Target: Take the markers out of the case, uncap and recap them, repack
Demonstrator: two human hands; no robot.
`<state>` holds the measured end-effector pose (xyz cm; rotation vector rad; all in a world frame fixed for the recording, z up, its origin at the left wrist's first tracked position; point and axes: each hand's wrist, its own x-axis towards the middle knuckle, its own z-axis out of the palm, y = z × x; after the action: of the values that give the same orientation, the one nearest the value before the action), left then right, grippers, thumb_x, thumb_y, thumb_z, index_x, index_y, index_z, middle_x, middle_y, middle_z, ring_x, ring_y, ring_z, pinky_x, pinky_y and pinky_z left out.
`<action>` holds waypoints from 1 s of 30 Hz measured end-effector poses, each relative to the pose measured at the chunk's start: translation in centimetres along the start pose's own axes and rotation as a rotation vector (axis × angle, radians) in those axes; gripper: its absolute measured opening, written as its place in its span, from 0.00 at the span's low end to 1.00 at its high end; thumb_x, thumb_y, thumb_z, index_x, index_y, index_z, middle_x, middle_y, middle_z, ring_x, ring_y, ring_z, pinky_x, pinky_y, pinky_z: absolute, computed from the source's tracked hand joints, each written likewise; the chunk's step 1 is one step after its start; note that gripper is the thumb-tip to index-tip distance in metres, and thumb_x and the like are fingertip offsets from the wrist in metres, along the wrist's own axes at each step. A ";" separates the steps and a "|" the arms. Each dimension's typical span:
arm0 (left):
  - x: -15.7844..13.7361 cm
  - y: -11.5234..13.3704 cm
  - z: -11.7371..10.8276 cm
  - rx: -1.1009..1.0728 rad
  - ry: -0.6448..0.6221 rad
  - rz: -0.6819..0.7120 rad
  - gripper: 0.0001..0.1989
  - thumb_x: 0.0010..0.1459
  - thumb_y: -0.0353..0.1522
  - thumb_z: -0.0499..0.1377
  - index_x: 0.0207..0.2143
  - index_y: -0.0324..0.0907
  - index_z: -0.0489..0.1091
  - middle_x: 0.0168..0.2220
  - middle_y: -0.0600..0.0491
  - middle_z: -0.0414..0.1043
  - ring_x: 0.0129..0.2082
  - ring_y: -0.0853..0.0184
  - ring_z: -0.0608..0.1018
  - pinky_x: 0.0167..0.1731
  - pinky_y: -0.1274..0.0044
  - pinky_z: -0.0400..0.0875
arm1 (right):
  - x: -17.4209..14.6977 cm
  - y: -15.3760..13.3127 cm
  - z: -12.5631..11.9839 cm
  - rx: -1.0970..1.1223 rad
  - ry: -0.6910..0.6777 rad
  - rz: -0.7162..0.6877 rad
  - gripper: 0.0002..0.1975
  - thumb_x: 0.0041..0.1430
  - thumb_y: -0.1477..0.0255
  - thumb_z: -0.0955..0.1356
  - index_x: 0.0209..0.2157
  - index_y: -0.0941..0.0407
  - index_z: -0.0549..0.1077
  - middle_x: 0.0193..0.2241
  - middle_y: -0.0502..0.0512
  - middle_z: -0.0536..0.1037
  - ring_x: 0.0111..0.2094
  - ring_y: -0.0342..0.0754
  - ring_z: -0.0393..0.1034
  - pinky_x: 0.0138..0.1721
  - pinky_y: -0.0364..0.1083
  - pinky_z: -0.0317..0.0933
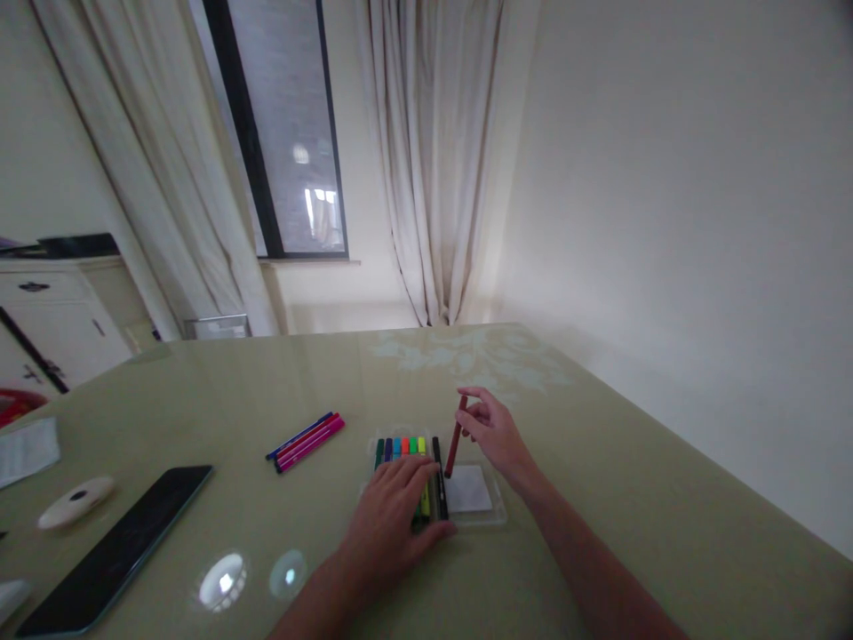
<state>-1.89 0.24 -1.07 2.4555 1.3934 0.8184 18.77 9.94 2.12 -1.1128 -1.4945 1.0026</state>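
A clear plastic case [498,510] lies on the table with a row of coloured markers [405,446] in its left part. My left hand [398,502] rests over these markers, palm down with fingers extended, covering their lower halves. Just right of its fingertips is a black marker [440,480]. Between the fingers of my right hand [490,433] a reddish-brown marker [455,444] is held nearly upright, its lower end close above the white card [470,489] in the case's right part. Whether that end touches the card I cannot tell.
Several loose pens [310,442] in pink and blue lie left of the case. A dark tablet-like slab [120,551] and a white oval object [76,502] are further left, near a paper sheet [30,451]. The table [640,498] meets the wall at right.
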 end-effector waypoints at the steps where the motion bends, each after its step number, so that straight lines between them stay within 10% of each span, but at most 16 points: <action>1: 0.0 0.0 0.1 0.038 -0.026 0.014 0.30 0.59 0.48 0.65 0.60 0.49 0.68 0.62 0.46 0.71 0.61 0.49 0.72 0.62 0.56 0.65 | 0.1 0.3 -0.4 -0.055 -0.036 0.017 0.20 0.52 0.66 0.72 0.48 0.55 0.75 0.24 0.47 0.77 0.25 0.45 0.72 0.26 0.42 0.63; 6: 0.0 -0.2 0.3 0.113 -0.046 0.000 0.32 0.60 0.49 0.64 0.62 0.47 0.66 0.63 0.46 0.70 0.61 0.50 0.72 0.62 0.56 0.65 | -0.1 1.5 -0.3 -0.187 -0.216 0.056 0.19 0.54 0.68 0.72 0.48 0.57 0.78 0.24 0.49 0.80 0.25 0.47 0.75 0.28 0.43 0.67; 30: -0.1 0.0 -0.2 0.193 -0.122 0.089 0.28 0.64 0.41 0.63 0.65 0.52 0.66 0.64 0.47 0.68 0.61 0.51 0.72 0.60 0.56 0.68 | -0.9 1.4 1.0 -0.526 -0.172 -0.089 0.12 0.55 0.72 0.72 0.41 0.55 0.84 0.31 0.56 0.84 0.33 0.51 0.76 0.39 0.48 0.66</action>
<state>-2.03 0.19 -0.99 2.6781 1.3870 0.5630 18.10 9.36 0.45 -1.3305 -2.0002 0.6687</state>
